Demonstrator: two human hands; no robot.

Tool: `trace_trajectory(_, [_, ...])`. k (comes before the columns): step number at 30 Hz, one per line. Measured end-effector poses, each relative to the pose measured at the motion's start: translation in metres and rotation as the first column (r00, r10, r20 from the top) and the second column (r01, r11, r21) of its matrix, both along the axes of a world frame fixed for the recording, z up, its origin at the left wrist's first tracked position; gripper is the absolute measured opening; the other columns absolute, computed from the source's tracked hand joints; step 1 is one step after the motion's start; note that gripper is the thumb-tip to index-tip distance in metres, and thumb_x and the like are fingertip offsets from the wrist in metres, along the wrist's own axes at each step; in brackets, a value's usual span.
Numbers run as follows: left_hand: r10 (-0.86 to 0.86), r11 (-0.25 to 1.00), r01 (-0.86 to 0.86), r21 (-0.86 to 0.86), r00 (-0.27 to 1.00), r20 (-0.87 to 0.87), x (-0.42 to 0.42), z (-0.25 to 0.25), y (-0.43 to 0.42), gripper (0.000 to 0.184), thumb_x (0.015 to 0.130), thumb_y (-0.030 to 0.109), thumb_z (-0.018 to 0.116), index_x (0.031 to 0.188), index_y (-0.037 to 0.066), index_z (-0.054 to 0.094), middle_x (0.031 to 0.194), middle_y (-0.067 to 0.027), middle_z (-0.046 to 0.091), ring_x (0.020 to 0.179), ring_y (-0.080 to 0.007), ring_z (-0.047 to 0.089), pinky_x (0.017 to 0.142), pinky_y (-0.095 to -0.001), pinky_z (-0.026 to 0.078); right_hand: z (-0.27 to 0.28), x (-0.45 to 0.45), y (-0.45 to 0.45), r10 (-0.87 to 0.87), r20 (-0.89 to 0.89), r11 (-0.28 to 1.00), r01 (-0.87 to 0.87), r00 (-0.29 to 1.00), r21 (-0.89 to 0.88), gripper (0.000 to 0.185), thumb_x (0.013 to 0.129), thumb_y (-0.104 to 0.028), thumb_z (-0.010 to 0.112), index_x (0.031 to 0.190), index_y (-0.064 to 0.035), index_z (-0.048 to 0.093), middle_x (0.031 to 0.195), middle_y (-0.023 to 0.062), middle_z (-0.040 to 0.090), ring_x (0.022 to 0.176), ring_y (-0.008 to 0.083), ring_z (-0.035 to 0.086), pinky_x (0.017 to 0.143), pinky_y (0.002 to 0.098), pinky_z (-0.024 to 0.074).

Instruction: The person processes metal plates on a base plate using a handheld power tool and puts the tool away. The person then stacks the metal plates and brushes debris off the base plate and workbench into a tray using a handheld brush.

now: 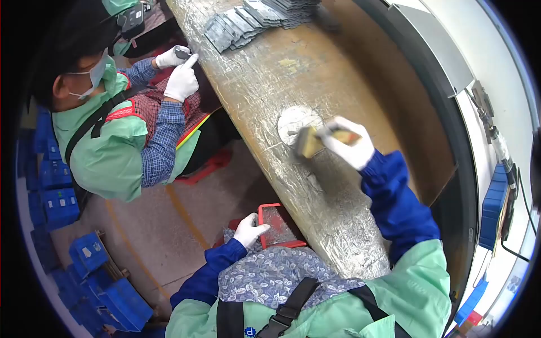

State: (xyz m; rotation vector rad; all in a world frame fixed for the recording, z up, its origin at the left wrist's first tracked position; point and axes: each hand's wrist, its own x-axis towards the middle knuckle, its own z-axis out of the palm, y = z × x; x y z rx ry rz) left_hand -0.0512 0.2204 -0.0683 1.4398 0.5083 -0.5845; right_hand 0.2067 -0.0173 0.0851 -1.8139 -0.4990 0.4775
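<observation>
My right hand (350, 143), in a white glove, is closed round the handle of a brush (309, 142) over the worktable (315, 194). The brush head is blurred and lies beside a round white disc (296, 121) on the table. My left hand (248, 231), also white-gloved, grips the left edge of a red-rimmed dustpan (280, 227) at the near edge of the table, above my lap. The inside of the dustpan looks grey and speckled.
Stacked grey metal plates (239, 25) lie at the far end of the table. At the left sits a co-worker (107, 141) with gloved hands near the table edge. Blue bins (121, 301) stand on the floor at the lower left. A dark raised edge borders the table's right side.
</observation>
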Motion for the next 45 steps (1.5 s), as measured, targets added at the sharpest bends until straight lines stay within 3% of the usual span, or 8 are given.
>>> trace_trajectory(10, [0.025, 0.999, -0.026, -0.024, 1.0, -0.014, -0.001, -0.001, 0.0, 0.023, 0.077, 0.014, 0.066, 0.092, -0.001, 0.056, 0.084, -0.0069, 0.062, 0.077, -0.0108, 0.056, 0.071, -0.0268, 0.047, -0.007, 0.009, -0.074, -0.058, -0.208, 0.939, -0.018, 0.976, -0.344, 0.009, 0.072, -0.01, 0.059, 0.078, -0.0034, 0.06, 0.072, 0.0053, 0.062, 0.072, 0.0109, 0.057, 0.066, 0.0275, 0.0463])
trace_trajectory(13, [0.08, 0.993, -0.084, -0.088, 0.996, -0.043, 0.001, 0.002, -0.002, 0.022, 0.077, 0.011, 0.066, 0.092, -0.001, 0.056, 0.086, -0.0072, 0.062, 0.079, -0.0114, 0.056, 0.073, -0.0271, 0.047, 0.009, 0.027, -0.072, 0.031, 0.065, 0.813, 0.013, 0.997, -0.582, 0.013, 0.07, -0.015, 0.062, 0.079, -0.0051, 0.06, 0.07, 0.0089, 0.06, 0.067, 0.0149, 0.058, 0.066, 0.0282, 0.0464])
trace_trajectory(21, [0.029, 0.998, -0.027, 0.049, 0.998, -0.048, -0.02, -0.019, -0.004, 0.025, 0.077, 0.013, 0.067, 0.095, 0.0, 0.056, 0.09, -0.0075, 0.063, 0.081, -0.012, 0.057, 0.075, -0.0287, 0.047, -0.069, 0.22, 0.016, -0.418, -0.105, 0.863, 0.43, 0.902, 0.266, 0.021, 0.079, -0.019, 0.07, 0.088, -0.0028, 0.06, 0.075, 0.003, 0.06, 0.064, 0.0089, 0.054, 0.059, 0.0235, 0.0455])
trace_trajectory(26, [0.073, 0.996, -0.078, -0.043, 0.992, -0.098, -0.016, -0.011, -0.008, 0.022, 0.078, 0.009, 0.067, 0.096, 0.001, 0.056, 0.09, -0.0055, 0.062, 0.081, -0.0106, 0.056, 0.075, -0.027, 0.047, -0.07, 0.196, -0.008, -0.248, 0.406, 0.957, 0.288, 0.88, -0.04, 0.019, 0.077, -0.022, 0.064, 0.086, -0.0051, 0.062, 0.076, 0.0107, 0.062, 0.073, 0.016, 0.058, 0.069, 0.0301, 0.0462])
trace_trajectory(31, [0.128, 0.989, -0.136, -0.051, 0.982, -0.137, -0.012, -0.015, -0.009, 0.024, 0.078, 0.009, 0.067, 0.097, 0.0, 0.056, 0.09, -0.0057, 0.062, 0.081, -0.0109, 0.056, 0.075, -0.0274, 0.047, 0.005, 0.119, -0.092, 0.041, 0.019, 0.874, -0.027, 0.999, -0.485, 0.007, 0.08, -0.01, 0.061, 0.079, -0.0035, 0.062, 0.073, 0.0037, 0.061, 0.066, 0.0089, 0.057, 0.063, 0.0246, 0.0466])
trace_trajectory(37, [0.155, 0.986, -0.163, -0.021, 0.968, -0.195, -0.022, -0.02, -0.016, 0.026, 0.077, 0.01, 0.069, 0.097, 0.001, 0.055, 0.09, -0.0059, 0.061, 0.083, -0.0116, 0.057, 0.076, -0.0271, 0.047, -0.056, 0.226, -0.019, -0.13, 0.314, 0.989, 0.099, 0.941, 0.114, 0.016, 0.078, -0.017, 0.065, 0.089, -0.0063, 0.06, 0.081, 0.0047, 0.062, 0.078, 0.0118, 0.057, 0.073, 0.0267, 0.0466])
trace_trajectory(41, [0.085, 0.988, -0.057, 0.142, 0.976, -0.201, -0.025, -0.013, -0.007, 0.03, 0.076, 0.015, 0.072, 0.095, 0.001, 0.054, 0.086, -0.0044, 0.062, 0.077, -0.0108, 0.058, 0.07, -0.0264, 0.048, -0.09, 0.302, 0.049, -0.401, 0.371, 0.915, 0.386, 0.838, 0.118, 0.02, 0.075, -0.022, 0.067, 0.087, -0.0069, 0.063, 0.08, 0.0096, 0.064, 0.076, 0.0164, 0.06, 0.074, 0.0285, 0.0475])
trace_trajectory(45, [0.079, 0.987, -0.046, 0.157, 0.974, -0.214, -0.011, -0.002, -0.009, 0.029, 0.076, 0.014, 0.071, 0.095, 0.001, 0.054, 0.087, -0.0042, 0.061, 0.076, -0.0102, 0.057, 0.07, -0.0264, 0.048, -0.084, 0.296, 0.0, -0.256, 0.28, 0.963, 0.27, 0.925, -0.013, 0.018, 0.075, -0.021, 0.066, 0.083, -0.0049, 0.063, 0.072, 0.0095, 0.063, 0.068, 0.0157, 0.059, 0.069, 0.0285, 0.0474])
